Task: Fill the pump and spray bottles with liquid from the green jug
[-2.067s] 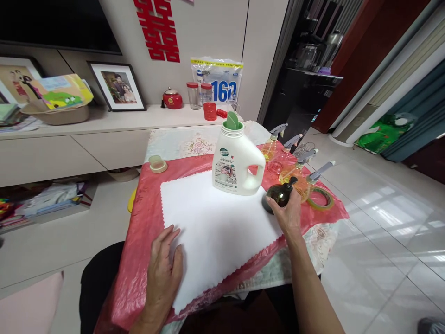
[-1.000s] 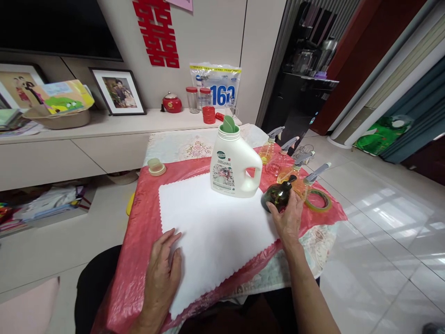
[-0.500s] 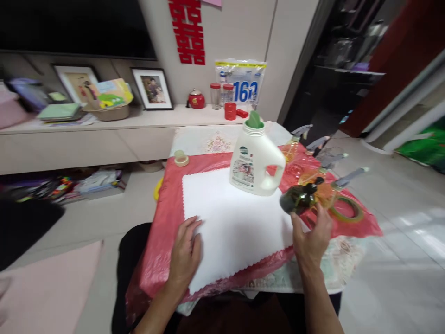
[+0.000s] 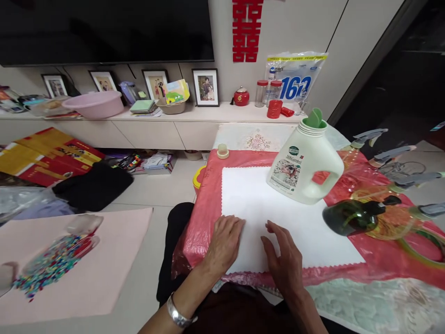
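Observation:
A white cloth (image 4: 250,195) with a scalloped edge lies flat on the red plastic sheet (image 4: 200,232) over the table. My left hand (image 4: 224,241) rests palm down on the cloth's left part, fingers stretched forward. Over the cloth's near middle, my right hand (image 4: 283,260) is empty, thumb and fingers apart. A white detergent jug (image 4: 306,162) with a green spout stands uncapped on the cloth's far right part. Its likely cap, a pale translucent one (image 4: 223,151), sits at the far left. The dark green pump bottle (image 4: 347,217) lies on its side at the right.
Several spray bottles (image 4: 396,218) lie at the right, beside a roll of tape (image 4: 422,250). Behind the table runs a low cabinet (image 4: 194,132) with jars and frames. At left, colourful small pieces (image 4: 52,264) lie on a pink sheet (image 4: 118,260), with a blurred hand (image 4: 7,276) nearby.
My right hand has moved left from beside the dark green pump bottle to over the cloth. My left hand has shifted slightly inward on the cloth. The view has turned left.

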`<state>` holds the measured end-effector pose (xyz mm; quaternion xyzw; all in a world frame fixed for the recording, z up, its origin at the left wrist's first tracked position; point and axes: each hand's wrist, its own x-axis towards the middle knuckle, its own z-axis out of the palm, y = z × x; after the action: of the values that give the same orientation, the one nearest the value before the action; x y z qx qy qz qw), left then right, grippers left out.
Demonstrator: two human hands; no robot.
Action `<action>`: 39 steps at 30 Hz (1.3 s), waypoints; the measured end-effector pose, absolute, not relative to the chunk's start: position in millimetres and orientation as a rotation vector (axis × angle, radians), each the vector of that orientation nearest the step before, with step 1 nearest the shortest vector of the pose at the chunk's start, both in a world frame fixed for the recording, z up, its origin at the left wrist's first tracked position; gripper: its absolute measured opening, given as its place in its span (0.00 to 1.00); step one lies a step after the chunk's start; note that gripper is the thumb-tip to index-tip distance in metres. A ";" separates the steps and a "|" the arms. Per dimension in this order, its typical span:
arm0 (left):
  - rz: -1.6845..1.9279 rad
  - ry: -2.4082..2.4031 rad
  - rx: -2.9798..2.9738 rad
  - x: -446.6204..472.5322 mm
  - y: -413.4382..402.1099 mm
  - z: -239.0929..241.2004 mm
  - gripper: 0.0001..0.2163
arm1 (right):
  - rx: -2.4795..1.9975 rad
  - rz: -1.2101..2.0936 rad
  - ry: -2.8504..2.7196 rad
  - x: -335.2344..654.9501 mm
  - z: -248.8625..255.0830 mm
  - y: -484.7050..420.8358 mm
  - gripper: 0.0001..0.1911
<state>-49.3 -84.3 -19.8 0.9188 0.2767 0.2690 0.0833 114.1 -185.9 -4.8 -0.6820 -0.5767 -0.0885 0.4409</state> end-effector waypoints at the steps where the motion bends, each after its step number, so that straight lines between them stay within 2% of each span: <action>1: 0.807 0.839 2.750 -48.2 -86.0 -17.1 0.24 | -1.699 -0.201 -1.448 111.1 -5.2 -186.2 0.15; 7: 0.712 1.101 2.633 -40.3 -96.5 7.8 0.41 | -1.883 -0.032 -1.395 98.4 -1.5 -189.5 0.31; 10: 0.681 1.159 2.622 -39.3 -99.9 13.6 0.46 | -1.912 -0.015 -1.382 93.5 1.1 -190.3 0.36; 19: 0.583 1.279 2.816 -35.1 -110.6 14.7 0.46 | -1.966 -0.324 -1.440 89.7 5.5 -188.6 0.37; 25: 0.459 1.314 2.864 -34.1 -111.6 15.0 0.43 | -2.137 -0.298 -1.542 93.6 8.4 -184.1 0.43; 39: 0.553 1.317 2.814 -36.1 -111.8 8.5 0.46 | -2.102 -0.295 -1.520 96.0 1.8 -186.0 0.42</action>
<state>-36.1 -111.8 8.5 0.8917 0.4173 0.1751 -0.0069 96.0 -186.0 1.8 -0.7768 -0.5620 -0.1091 0.2623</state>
